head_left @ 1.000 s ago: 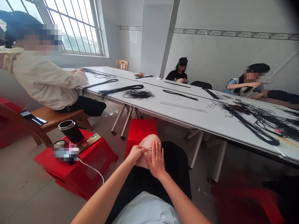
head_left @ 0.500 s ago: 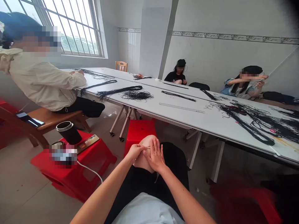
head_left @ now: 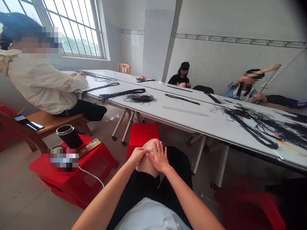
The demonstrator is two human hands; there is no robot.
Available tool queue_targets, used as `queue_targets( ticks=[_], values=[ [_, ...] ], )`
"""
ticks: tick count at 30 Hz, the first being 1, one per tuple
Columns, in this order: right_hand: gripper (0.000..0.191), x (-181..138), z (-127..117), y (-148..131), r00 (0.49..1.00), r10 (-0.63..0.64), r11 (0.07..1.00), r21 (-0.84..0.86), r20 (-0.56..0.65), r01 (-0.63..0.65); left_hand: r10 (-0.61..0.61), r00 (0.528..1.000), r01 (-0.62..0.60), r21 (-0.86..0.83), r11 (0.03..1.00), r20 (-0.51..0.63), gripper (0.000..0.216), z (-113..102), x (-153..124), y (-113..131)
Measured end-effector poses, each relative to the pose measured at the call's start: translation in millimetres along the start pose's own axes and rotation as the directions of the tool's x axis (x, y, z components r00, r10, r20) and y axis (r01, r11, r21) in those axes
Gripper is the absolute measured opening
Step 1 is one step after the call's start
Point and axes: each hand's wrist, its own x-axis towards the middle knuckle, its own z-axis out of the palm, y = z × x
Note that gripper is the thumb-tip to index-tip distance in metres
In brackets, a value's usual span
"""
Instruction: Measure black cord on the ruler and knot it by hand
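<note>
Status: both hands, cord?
Left hand pinches thin dark cord. Right hand flat on bare knee, cord running to its fingers. Red stool beyond knee.

Glossy red plastic stool

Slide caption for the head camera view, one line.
Left hand pinching a thin dark strand, right hand flat over the bare knee.

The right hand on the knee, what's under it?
Under the right hand is the bare knee. A thin dark cord leads toward it from the left hand; whatever else lies beneath is covered.
</note>
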Motion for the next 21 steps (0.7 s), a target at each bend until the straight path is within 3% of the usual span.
queue_targets(
  ticks=[21],
  values=[
    [0.078, 14, -16, 2, 0.997, 0.003, 0.998, 0.066, 0.078, -0.008, 0.006, 1.0, -0.006, -0.009, 1.0, -0.015, 0.018, 1, 9, -1]
  ],
)
